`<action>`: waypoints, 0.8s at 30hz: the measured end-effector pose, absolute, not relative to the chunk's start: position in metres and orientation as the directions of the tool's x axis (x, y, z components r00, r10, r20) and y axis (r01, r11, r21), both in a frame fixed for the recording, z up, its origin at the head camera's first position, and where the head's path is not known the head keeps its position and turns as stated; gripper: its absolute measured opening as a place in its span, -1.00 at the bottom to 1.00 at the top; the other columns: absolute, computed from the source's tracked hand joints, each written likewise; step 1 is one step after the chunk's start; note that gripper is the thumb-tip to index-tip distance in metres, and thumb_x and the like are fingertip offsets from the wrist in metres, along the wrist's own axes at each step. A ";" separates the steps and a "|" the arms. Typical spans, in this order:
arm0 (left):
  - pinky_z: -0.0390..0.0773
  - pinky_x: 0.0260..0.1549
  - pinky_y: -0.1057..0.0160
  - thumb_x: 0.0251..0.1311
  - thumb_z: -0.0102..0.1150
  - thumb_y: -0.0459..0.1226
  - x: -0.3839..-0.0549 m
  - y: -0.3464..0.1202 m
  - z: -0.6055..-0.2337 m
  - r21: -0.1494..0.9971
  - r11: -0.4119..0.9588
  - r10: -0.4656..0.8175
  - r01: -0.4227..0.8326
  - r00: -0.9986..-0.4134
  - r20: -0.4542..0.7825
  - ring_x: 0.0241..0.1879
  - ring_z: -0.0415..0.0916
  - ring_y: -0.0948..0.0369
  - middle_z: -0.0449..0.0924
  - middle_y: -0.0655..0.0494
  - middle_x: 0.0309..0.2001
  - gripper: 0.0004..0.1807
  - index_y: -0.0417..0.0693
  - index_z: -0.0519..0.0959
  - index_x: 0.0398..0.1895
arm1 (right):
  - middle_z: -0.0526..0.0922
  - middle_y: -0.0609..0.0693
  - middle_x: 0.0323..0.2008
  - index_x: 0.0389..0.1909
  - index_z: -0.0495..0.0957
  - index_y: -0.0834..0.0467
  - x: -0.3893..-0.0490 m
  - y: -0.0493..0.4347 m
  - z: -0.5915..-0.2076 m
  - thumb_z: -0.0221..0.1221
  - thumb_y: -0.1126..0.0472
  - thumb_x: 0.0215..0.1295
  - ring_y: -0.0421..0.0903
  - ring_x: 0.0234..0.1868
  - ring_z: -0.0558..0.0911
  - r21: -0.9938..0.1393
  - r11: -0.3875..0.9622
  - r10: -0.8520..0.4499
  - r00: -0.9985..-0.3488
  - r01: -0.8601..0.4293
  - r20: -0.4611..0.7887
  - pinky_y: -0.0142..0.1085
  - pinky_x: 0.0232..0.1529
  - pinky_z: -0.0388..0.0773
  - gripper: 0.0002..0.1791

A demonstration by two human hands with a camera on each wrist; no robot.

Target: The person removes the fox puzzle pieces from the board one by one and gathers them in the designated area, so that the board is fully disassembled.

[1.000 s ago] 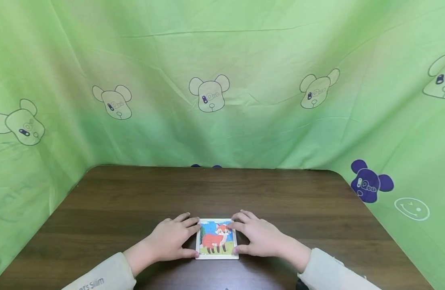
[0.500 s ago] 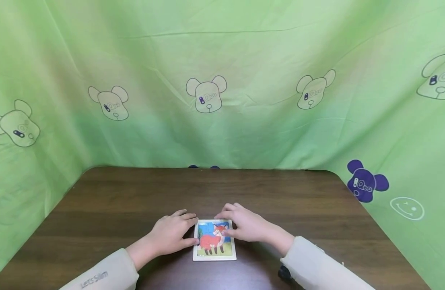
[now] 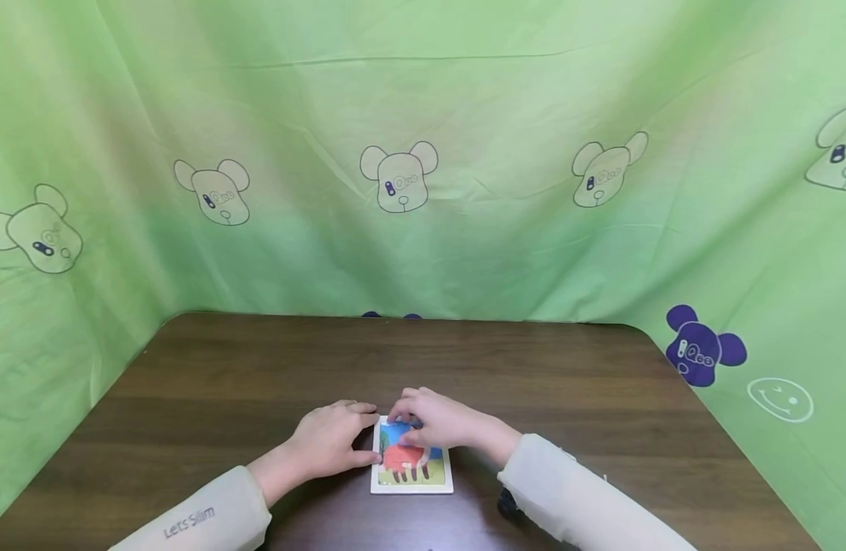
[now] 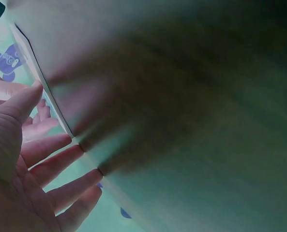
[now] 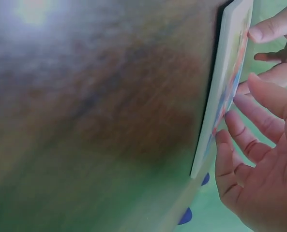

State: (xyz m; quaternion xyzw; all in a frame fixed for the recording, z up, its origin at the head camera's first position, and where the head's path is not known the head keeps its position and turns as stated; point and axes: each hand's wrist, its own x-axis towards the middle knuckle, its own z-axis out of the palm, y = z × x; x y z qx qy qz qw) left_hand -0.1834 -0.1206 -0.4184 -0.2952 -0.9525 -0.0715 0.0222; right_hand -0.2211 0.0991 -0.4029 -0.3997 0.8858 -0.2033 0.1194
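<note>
A fox jigsaw puzzle [image 3: 433, 471] in a white square frame lies flat on the brown table. Along its left side rests my left hand [image 3: 330, 440], thumb tip at the frame's edge and the other fingers near the upper left corner. In the left wrist view, those fingers are extended. My right hand [image 3: 440, 419] is over the upper part of the picture and hides the fox's head. Seen from the right wrist, its bent fingertips touch the picture, while the thumb [image 5: 264, 89] stands apart from them with nothing visible between.
The wooden table [image 3: 271, 360] reaches back to a green curtain [image 3: 464, 252] printed with bear heads. A small black object [image 3: 509, 505] shows beneath the right sleeve [image 3: 567, 482].
My right hand has moved left from the frame's right edge onto the upper part of the picture. The left hand stays at the left edge, its thumb slightly farther up.
</note>
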 end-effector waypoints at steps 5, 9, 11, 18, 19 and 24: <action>0.66 -0.10 0.02 0.06 0.36 0.15 -0.186 -0.119 -0.417 0.142 0.819 0.551 0.556 -0.831 0.081 0.12 0.61 0.05 0.65 0.05 0.14 -0.43 0.05 0.69 0.07 | 0.49 -0.08 -0.29 -0.12 0.64 0.12 -0.224 0.093 -0.405 0.34 0.27 0.21 -0.19 -0.20 0.39 -0.477 0.618 -0.733 -0.677 -0.626 -0.062 -0.37 -0.14 0.37 -0.78; 0.65 -0.09 0.01 0.05 0.37 0.16 -0.187 -0.119 -0.416 0.150 0.826 0.540 0.544 -0.839 0.070 0.12 0.60 0.05 0.65 0.05 0.14 -0.43 0.06 0.69 0.07 | 0.51 -0.07 -0.28 -0.15 0.63 0.14 -0.224 0.088 -0.405 0.34 0.32 0.19 -0.18 -0.20 0.40 -0.494 0.620 -0.727 -0.683 -0.609 -0.071 -0.37 -0.12 0.38 -0.79; 0.65 -0.09 0.00 0.05 0.37 0.16 -0.187 -0.119 -0.416 0.150 0.827 0.538 0.541 -0.840 0.069 0.12 0.60 0.05 0.65 0.05 0.14 -0.42 0.07 0.69 0.08 | 0.51 -0.05 -0.28 -0.16 0.63 0.16 -0.225 0.087 -0.405 0.34 0.35 0.17 -0.16 -0.19 0.40 -0.502 0.616 -0.730 -0.680 -0.608 -0.072 -0.35 -0.12 0.37 -0.79; 0.65 -0.10 -0.01 0.02 0.39 0.17 -0.187 -0.119 -0.416 0.160 0.829 0.532 0.536 -0.844 0.071 0.10 0.61 0.04 0.65 0.04 0.13 -0.41 0.07 0.70 0.07 | 0.50 -0.05 -0.26 -0.18 0.60 0.17 -0.225 0.084 -0.405 0.33 0.38 0.17 -0.15 -0.16 0.41 -0.500 0.635 -0.715 -0.693 -0.589 -0.092 -0.32 -0.06 0.39 -0.80; 0.65 -0.11 -0.01 0.02 0.39 0.17 -0.187 -0.119 -0.415 0.163 0.829 0.531 0.535 -0.845 0.070 0.10 0.61 0.03 0.65 0.05 0.13 -0.41 0.07 0.70 0.07 | 0.50 -0.05 -0.26 -0.18 0.59 0.17 -0.225 0.083 -0.405 0.33 0.38 0.17 -0.14 -0.15 0.41 -0.502 0.637 -0.713 -0.694 -0.584 -0.097 -0.32 -0.05 0.39 -0.80; 0.65 -0.14 -0.02 -0.01 0.41 0.17 -0.186 -0.119 -0.415 0.174 0.831 0.525 0.528 -0.849 0.064 0.08 0.61 0.02 0.65 0.07 0.13 -0.40 0.08 0.71 0.06 | 0.49 -0.05 -0.23 -0.22 0.59 0.16 -0.224 0.083 -0.405 0.30 0.38 0.18 -0.13 -0.12 0.41 -0.520 0.639 -0.714 -0.688 -0.567 -0.127 -0.31 -0.03 0.41 -0.83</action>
